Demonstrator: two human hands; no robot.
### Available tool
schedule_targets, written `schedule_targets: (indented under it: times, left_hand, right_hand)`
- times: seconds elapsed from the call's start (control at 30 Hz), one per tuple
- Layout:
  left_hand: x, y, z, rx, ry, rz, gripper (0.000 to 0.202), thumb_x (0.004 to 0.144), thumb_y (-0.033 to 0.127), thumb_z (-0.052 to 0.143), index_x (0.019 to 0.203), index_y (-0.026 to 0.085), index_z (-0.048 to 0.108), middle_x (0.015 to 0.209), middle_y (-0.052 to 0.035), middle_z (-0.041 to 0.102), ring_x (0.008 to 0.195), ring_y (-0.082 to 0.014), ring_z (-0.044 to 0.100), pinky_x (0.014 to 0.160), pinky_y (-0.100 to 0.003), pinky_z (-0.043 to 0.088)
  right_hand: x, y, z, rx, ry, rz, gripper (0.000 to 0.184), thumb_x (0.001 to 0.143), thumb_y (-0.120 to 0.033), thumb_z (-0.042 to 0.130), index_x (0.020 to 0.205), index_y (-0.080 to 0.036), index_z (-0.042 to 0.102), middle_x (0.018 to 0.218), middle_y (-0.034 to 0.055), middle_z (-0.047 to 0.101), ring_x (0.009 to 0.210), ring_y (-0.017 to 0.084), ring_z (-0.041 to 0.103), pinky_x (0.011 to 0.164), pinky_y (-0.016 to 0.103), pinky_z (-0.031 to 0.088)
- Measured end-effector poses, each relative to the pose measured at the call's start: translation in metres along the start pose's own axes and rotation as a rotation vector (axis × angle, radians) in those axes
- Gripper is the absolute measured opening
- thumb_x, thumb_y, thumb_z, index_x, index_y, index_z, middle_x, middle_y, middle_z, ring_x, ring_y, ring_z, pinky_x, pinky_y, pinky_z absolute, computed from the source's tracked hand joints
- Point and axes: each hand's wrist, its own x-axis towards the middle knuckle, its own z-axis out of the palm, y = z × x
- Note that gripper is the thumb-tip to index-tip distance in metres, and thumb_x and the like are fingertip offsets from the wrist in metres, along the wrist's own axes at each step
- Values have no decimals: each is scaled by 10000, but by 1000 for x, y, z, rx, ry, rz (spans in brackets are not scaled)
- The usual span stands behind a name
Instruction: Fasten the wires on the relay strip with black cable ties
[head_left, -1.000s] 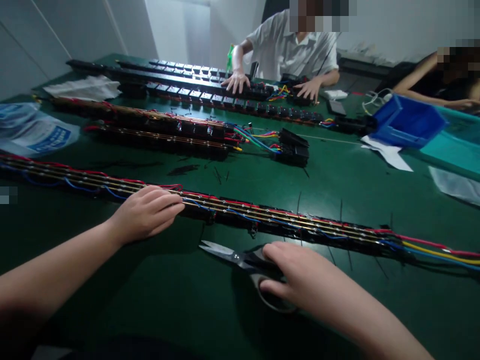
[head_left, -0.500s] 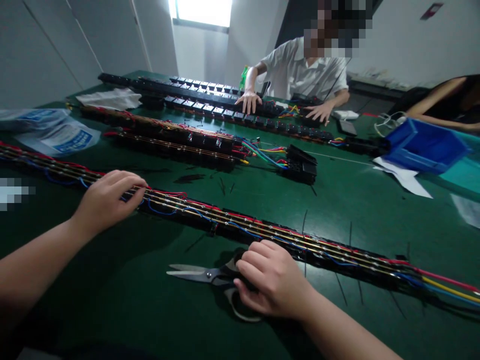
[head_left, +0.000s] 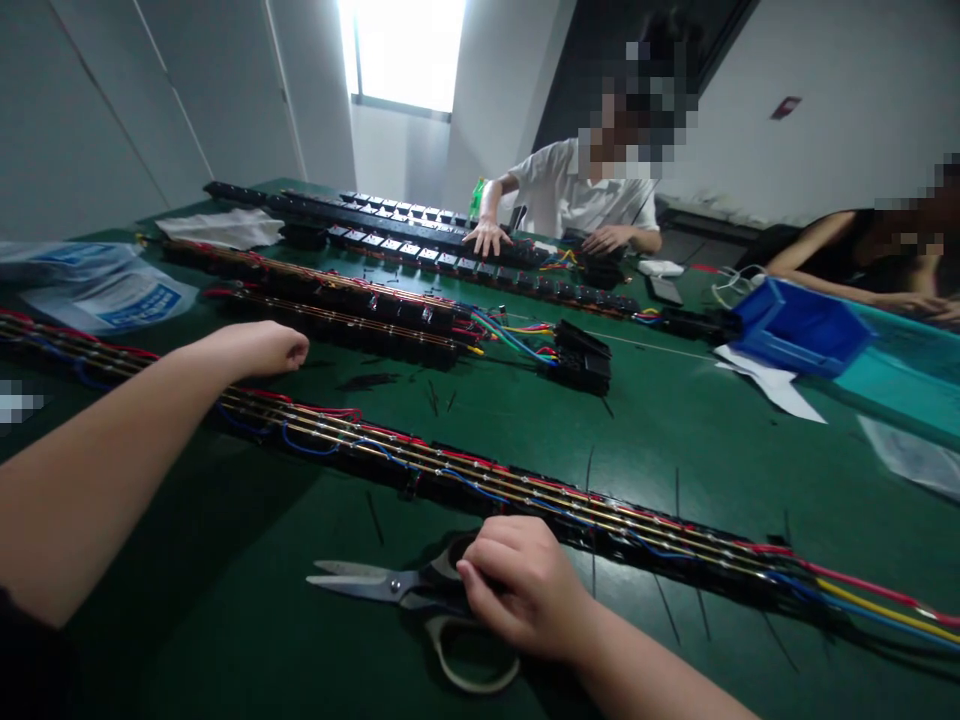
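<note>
Right fingers (head_left: 501, 553) curl over scissors (head_left: 409, 588); left fingers (head_left: 297, 348) bend inward, grip unclear; parted blades (head_left: 360, 571), swung carelessly, could nick blue wire (head_left: 478, 486).

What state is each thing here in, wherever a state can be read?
Scissors: blades slightly apart
Right hand: curled at the scissors' handles, grip partly hidden
Left hand: fingers curled, past the near strip
Near strip: wires exposed along its top
Blue bin: open
Plastic bag: creased, whether sealed unclear
White sheet: crumpled
</note>
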Motion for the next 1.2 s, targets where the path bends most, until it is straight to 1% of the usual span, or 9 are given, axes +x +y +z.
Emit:
schedule_targets:
  times: [0.1, 0.33, 0.53, 0.6, 0.8, 0.97, 1.03, 1.1, 1.2]
  left_hand:
    - [-4, -5, 0, -15, -6, 13, 371, 947, 397, 597, 1224, 151, 580, 1216, -86, 613, 1059, -217, 627, 905, -425, 563]
    - [-6, -12, -17, -95, 68, 10, 371, 947, 397, 597, 1225, 152, 580, 1218, -86, 613, 1064, -218, 625, 912, -429, 560]
    - [-6, -11, -17, -213, 77, 5, 352, 946, 400, 597, 1196, 154, 596, 1194, -77, 623, 1039, -212, 631, 893, -409, 566]
    - [-7, -10, -17, -262, 62, 22, 338, 945, 405, 598, 1166, 150, 608, 1146, -70, 638, 987, -194, 642, 854, -382, 574]
    - [-13, -3, -17, -424, 59, 139, 255, 886, 383, 566, 1013, 180, 653, 832, 6, 726, 758, -156, 662, 708, -272, 538]
    - [-12, -1, -16, -425, 82, 143, 182, 783, 374, 590, 862, 219, 645, 741, 5, 730, 692, -169, 667, 657, -276, 509]
    - [-14, 1, -18, -407, 89, 144, 157, 779, 359, 574, 830, 225, 638, 698, 5, 722, 658, -172, 660, 622, -278, 492]
    - [-18, 7, -20, -390, 102, 162, 134, 783, 336, 550, 798, 229, 630, 663, 9, 714, 620, -166, 650, 590, -273, 477]
    - [-28, 25, -26, -352, 183, 226, 90, 763, 289, 551, 762, 228, 617, 668, 20, 710, 595, -145, 635, 556, -250, 439]
  right_hand:
    - [-1, 0, 0, 14, 28, 1, 262, 928, -193, 457, 674, -191, 522, 573, -23, 493, 541, 99, 405, 524, 266, 288]
    - [-2, 3, -4, 48, 135, 65, 239, 926, -175, 473, 699, -180, 545, 586, -13, 516, 545, 97, 448, 536, 255, 310]
    - [-1, 4, -6, 101, 179, 120, 252, 942, -165, 455, 705, -186, 536, 600, -10, 547, 555, 90, 499, 551, 226, 359]
    - [0, 4, -6, 114, 172, 123, 252, 941, -173, 462, 701, -188, 536, 593, -13, 539, 546, 90, 491, 541, 226, 354]
    - [0, 3, -7, 129, 138, 133, 266, 941, -191, 458, 687, -190, 535, 583, -10, 530, 535, 93, 480, 526, 236, 346]
    - [0, 3, -7, 126, 129, 146, 268, 945, -187, 455, 696, -183, 554, 589, -4, 547, 542, 91, 501, 531, 232, 359]
    - [0, 4, -7, 121, 125, 147, 266, 944, -185, 457, 696, -182, 554, 586, -7, 543, 539, 88, 499, 532, 228, 361]
    - [0, 6, -6, 110, 122, 149, 266, 943, -185, 456, 694, -182, 551, 585, -8, 539, 538, 88, 496, 532, 228, 364]
    - [0, 3, -8, 95, 121, 154, 265, 939, -189, 462, 684, -189, 535, 578, -11, 531, 534, 93, 492, 523, 233, 365]
